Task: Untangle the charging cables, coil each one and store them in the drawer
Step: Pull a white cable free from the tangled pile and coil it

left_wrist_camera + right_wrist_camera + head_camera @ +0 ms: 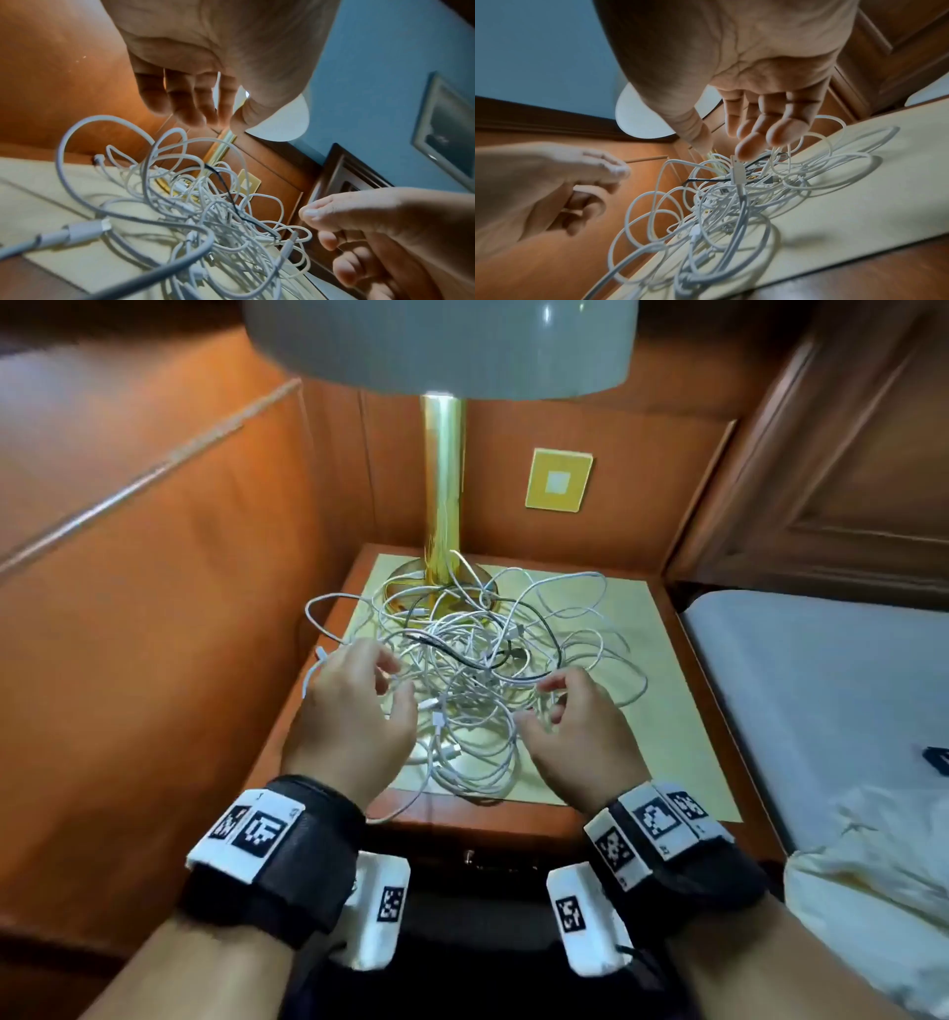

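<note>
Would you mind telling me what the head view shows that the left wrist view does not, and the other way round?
Only the head view shows the drawer front below the nightstand top, the bed to the right, and the backs of both hands with their wrist bands. Only the left wrist view shows the left hand from the palm side, fingers loosely bent with no cable between them, and a white plug close up. Both show the tangled cables, the black cable, the lamp stem and the right hand.

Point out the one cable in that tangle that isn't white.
The thin black cable threading through the middle of the heap of white charging cables, curving just in front of the gold lamp base. Every other strand is white; this alone is dark.
</note>
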The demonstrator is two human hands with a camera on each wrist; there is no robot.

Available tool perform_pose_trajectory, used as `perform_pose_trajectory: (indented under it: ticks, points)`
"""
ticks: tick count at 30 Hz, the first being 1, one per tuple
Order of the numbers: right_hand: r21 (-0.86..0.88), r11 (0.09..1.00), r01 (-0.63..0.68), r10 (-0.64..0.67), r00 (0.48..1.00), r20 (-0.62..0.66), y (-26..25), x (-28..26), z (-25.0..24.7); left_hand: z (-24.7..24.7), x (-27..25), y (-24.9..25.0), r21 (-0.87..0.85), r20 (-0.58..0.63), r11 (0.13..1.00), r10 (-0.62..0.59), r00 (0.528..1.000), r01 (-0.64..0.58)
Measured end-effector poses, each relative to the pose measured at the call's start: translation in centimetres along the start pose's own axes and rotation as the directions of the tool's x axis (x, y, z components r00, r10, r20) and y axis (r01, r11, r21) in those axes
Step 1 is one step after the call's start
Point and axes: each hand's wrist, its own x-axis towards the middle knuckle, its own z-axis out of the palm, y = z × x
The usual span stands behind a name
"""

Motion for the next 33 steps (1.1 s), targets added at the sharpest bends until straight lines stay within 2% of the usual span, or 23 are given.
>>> perform_pose_trajectory:
  ticks: [3,6,9,12,15,19,22,26,30,33]
  points:
    - [0.042,0.999,0.014,-0.012,0.999,-0.031,0.0,1.3,0.3,0.7,0.8,-0.7,-0.024,-0.061,0.998,-0.057,0.996,0.056]
    - [0.074,0.994,0.077,-0.076,0.997,-0.007,-0.4,1.7,0.9,1.2,0.9,-1.0,-0.05,-0.017,0.997,-0.061,0.998,0.06]
    - [-0.013,0.982,0.186,-0.186,0.982,-0.026,-1.1,2.2,1.4,1.2,0.9,-1.3,-0.073,0.002,0.996,-0.047,0.999,0.047]
    - [-0.128,0.965,0.231,-0.238,0.971,-0.039,-2.5,2.7,2.0,0.7,0.6,-1.5,-0.117,-0.007,0.992,-0.058,0.998,0.056]
    - [-0.192,0.955,0.228,-0.231,0.973,0.008,-4.0,3.3,2.8,0.5,0.1,-1.7,-0.142,-0.002,0.988,-0.068,0.998,0.067]
    - [-0.237,0.956,0.174,-0.155,0.983,0.098,-4.6,4.2,3.5,0.1,-0.2,-2.0,-0.184,0.012,0.978,-0.102,0.995,0.102]
    - [-0.105,0.977,0.188,-0.19,0.982,-0.007,-4.2,4.5,3.3,-0.2,-0.1,-2.4,-0.197,0.021,0.972,-0.128,0.991,0.13]
    - [0.146,0.928,0.342,-0.309,0.928,-0.208,-4.5,3.7,1.6,-0.5,0.1,-2.3,-0.248,0.095,0.955,-0.142,0.985,0.162]
    - [0.437,0.823,0.363,-0.326,0.932,-0.16,-4.3,2.6,0.4,-0.5,0.1,-1.6,-0.306,0.096,0.944,-0.098,0.991,0.123]
    - [0.367,0.824,0.432,-0.393,0.902,-0.179,-3.8,1.7,-0.8,-0.3,-0.1,-1.2,-0.368,0.071,0.926,-0.069,0.995,0.091]
